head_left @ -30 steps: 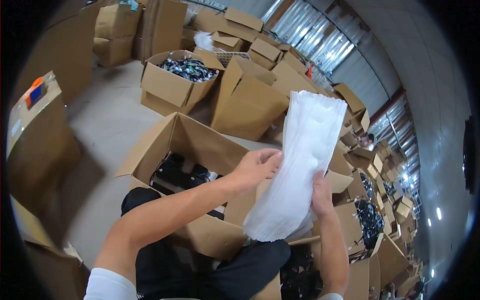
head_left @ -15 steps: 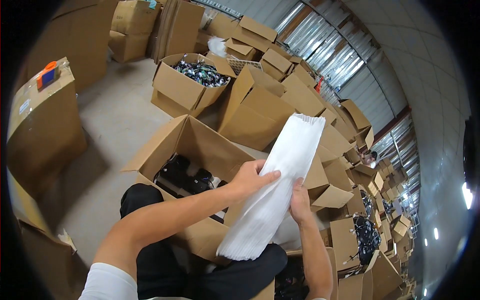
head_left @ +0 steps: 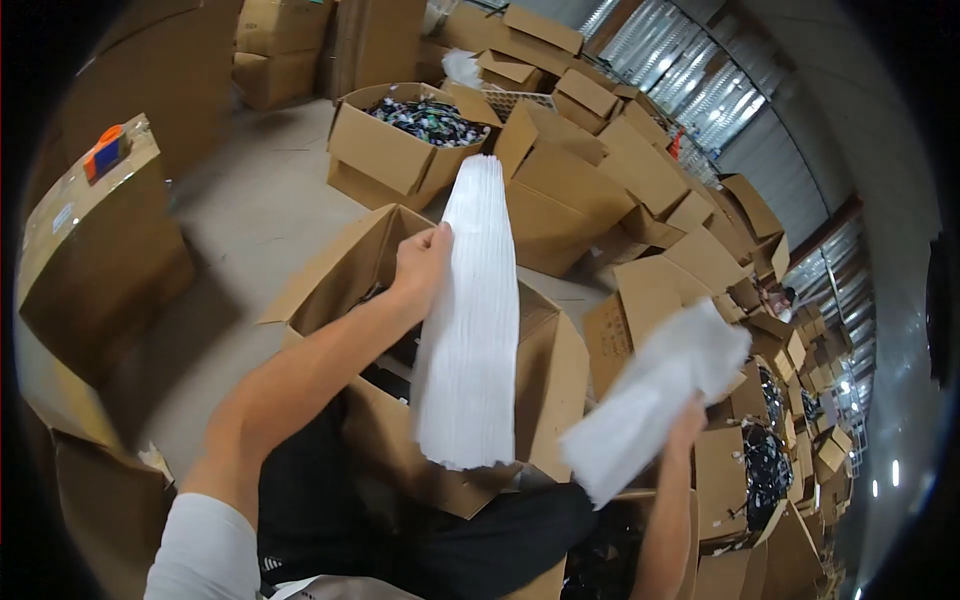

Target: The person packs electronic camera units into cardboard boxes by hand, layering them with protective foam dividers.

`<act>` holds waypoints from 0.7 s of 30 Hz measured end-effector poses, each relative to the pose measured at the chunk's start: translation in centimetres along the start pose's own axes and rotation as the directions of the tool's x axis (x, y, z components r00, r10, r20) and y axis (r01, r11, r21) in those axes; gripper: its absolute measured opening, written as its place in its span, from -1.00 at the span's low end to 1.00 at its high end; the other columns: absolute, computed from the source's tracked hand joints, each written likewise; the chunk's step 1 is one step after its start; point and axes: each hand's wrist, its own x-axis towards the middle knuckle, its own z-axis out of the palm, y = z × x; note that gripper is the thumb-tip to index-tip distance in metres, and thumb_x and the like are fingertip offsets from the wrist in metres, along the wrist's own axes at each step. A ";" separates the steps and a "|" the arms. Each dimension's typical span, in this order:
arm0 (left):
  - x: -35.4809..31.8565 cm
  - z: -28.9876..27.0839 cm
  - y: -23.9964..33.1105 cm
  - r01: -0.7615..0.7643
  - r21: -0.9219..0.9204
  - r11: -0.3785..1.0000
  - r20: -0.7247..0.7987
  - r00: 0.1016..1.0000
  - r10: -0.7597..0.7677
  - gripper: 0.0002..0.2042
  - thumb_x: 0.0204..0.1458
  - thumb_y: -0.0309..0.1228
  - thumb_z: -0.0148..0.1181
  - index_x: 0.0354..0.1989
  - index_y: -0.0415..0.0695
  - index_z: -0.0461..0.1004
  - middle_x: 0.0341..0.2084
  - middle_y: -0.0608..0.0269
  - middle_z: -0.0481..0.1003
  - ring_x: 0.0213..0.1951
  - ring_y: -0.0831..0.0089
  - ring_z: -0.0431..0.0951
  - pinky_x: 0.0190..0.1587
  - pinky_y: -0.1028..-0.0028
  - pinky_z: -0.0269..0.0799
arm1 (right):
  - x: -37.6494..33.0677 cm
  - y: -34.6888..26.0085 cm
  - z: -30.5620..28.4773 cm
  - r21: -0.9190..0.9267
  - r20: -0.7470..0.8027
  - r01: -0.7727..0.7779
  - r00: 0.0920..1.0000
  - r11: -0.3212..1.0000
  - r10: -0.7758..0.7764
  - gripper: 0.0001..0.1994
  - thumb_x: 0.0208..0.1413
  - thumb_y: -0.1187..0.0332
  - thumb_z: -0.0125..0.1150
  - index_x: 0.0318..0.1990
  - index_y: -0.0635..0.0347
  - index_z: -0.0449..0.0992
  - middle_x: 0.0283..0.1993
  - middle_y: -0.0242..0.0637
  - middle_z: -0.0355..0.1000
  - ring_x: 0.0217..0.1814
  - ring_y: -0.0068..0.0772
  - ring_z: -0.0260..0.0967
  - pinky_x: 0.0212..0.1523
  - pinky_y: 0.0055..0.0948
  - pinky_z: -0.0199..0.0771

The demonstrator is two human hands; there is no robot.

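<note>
My left hand grips the left edge of a long stack of thin white foam sheets. The stack hangs upright over an open cardboard box in front of my legs. Off to the right, my right hand holds a separate white foam sheet, tilted and smeared by motion. Whether that is one layer or several I cannot tell. Inside the box, partly covered by the stack and my left arm, dark objects show only in small part.
Beyond the box stands another open box full of tangled cables and small parts. Many cardboard boxes pile up along the right. At left, a closed box carries an orange and blue tape dispenser. Dark items fill a box by my right forearm.
The right hand has moved away to the right with a white foam sheet parted from the stack. The left hand has shifted left with the rest, now more upright. The view has turned slightly.
</note>
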 end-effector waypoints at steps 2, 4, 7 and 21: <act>1.1 0.0 0.9 0.023 0.017 1.000 0.065 0.998 -0.024 -0.61 0.31 -0.18 0.06 -0.38 -0.29 0.54 -0.52 0.39 0.43 -0.43 0.63 0.30 -0.34 0.43 0.32 | 4.0 7.6 -9.0 -0.550 -0.280 0.308 0.808 0.777 -0.518 -0.48 0.47 0.12 -0.20 -0.09 0.49 0.53 -0.27 0.14 0.53 -0.18 0.09 0.47 -0.13 -0.11 0.47; 1.6 -2.2 2.0 0.031 0.041 0.999 0.118 0.992 -0.035 -0.62 0.31 -0.16 0.08 -0.20 -0.30 0.58 -0.39 0.31 0.54 -0.34 0.59 0.45 -0.23 0.42 0.43 | 2.8 6.9 -8.5 -0.510 -0.365 0.274 0.789 0.815 -0.494 -0.61 0.42 0.22 -0.09 -0.04 0.44 0.51 -0.22 0.16 0.50 -0.14 0.21 0.46 -0.12 -0.07 0.46; 1.4 -2.4 4.0 0.064 -0.054 0.996 0.180 0.982 -0.054 -0.63 0.31 -0.15 0.10 -0.11 -0.29 0.57 -0.31 0.27 0.59 -0.27 0.54 0.53 -0.18 0.42 0.48 | -0.9 3.3 -7.2 -0.403 0.054 0.309 0.948 0.861 -0.314 -0.69 0.32 0.30 0.10 0.00 0.41 0.48 -0.09 0.15 0.48 -0.04 0.21 0.45 -0.01 -0.03 0.45; -8.4 6.5 6.5 0.513 -0.411 0.754 0.663 0.736 -0.139 -0.55 0.31 -0.17 0.12 0.15 -0.33 0.41 0.05 0.13 0.49 0.02 0.47 0.46 0.11 0.37 0.37 | -19.7 -24.6 7.1 0.333 0.402 0.547 0.655 0.768 -0.640 -0.46 0.08 0.32 0.39 0.17 0.41 0.38 0.11 0.09 0.42 0.09 0.10 0.42 0.08 -0.16 0.43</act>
